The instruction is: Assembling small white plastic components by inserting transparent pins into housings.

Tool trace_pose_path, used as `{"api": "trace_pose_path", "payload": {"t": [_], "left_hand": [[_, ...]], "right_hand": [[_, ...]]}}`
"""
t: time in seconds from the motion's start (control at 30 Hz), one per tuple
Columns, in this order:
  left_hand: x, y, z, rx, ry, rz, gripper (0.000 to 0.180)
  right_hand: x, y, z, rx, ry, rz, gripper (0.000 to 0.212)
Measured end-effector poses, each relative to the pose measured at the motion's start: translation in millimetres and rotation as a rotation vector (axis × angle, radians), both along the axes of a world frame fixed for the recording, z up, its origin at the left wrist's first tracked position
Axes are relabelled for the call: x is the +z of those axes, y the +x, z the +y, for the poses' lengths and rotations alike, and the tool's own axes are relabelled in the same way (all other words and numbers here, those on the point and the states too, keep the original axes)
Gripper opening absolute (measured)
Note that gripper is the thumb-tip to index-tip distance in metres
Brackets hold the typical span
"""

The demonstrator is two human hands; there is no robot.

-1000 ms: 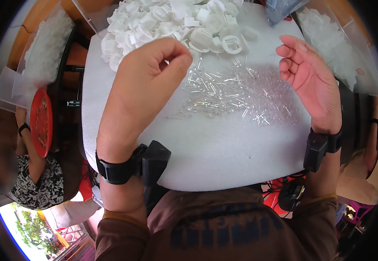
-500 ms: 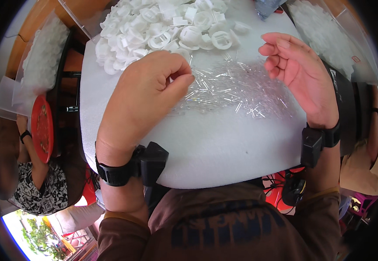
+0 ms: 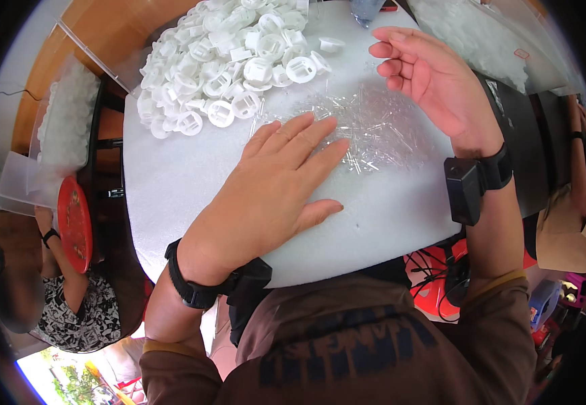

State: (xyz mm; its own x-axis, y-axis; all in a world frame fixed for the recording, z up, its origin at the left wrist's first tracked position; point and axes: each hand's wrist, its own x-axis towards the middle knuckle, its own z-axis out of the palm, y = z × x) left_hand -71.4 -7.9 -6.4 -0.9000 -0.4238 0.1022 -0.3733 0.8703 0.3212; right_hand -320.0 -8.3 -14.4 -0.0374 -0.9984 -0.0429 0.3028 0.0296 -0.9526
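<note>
My left hand [image 3: 272,179] lies palm down over the white foam-like tabletop [image 3: 171,196], its fingers stretched and spread. Those fingertips reach the near-left side of a spread of thin, clear, needle-like pieces [image 3: 380,135]. Raised beyond the right side of that spread is my right hand [image 3: 434,84], palm turned to the left. Its fingers are loosely curled and a little apart, the thumb lies near the index finger, and nothing shows in it. A heap of round white plastic parts with slots [image 3: 218,61] covers the far left of the tabletop.
At far right is a clear container of whitish pieces [image 3: 482,40]; another clear container [image 3: 67,121] stands at left. A person [image 3: 70,297] sits at left beside a red tray [image 3: 73,223]. A bluish clear bag [image 3: 367,10] lies at the far edge.
My left hand has gone from a pinch above the clear pieces to flat and spread, nearer me. My right hand keeps its loose curl. The whole view has shifted slightly.
</note>
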Motion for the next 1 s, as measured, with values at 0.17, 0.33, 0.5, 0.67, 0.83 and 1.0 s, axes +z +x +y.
{"api": "trace_pose_path", "payload": {"t": [0.17, 0.33, 0.5, 0.67, 0.83, 1.0], "left_hand": [[3, 13, 16, 0.029, 0.006, -0.056, 0.053], [1, 31, 29, 0.085, 0.022, 0.005, 0.049], [-8, 52, 34, 0.136, -0.050, 0.059, 0.045], [-14, 62, 39, 0.241, -0.113, 0.150, 0.043], [-12, 59, 40, 0.346, -0.092, 0.125, 0.044], [-16, 69, 40, 0.421, -0.070, 0.103, 0.045]], "right_hand": [[-1, 1, 1, 0.016, 0.011, 0.036, 0.031], [-1, 3, 2, 0.057, 0.001, 0.068, 0.031], [4, 10, 4, 0.055, 0.018, 0.095, 0.030], [0, 8, 3, 0.058, 0.016, 0.103, 0.031], [-1, 8, 2, 0.047, 0.013, 0.121, 0.032], [-1, 5, 0, 0.089, -0.013, 0.113, 0.033]]}}
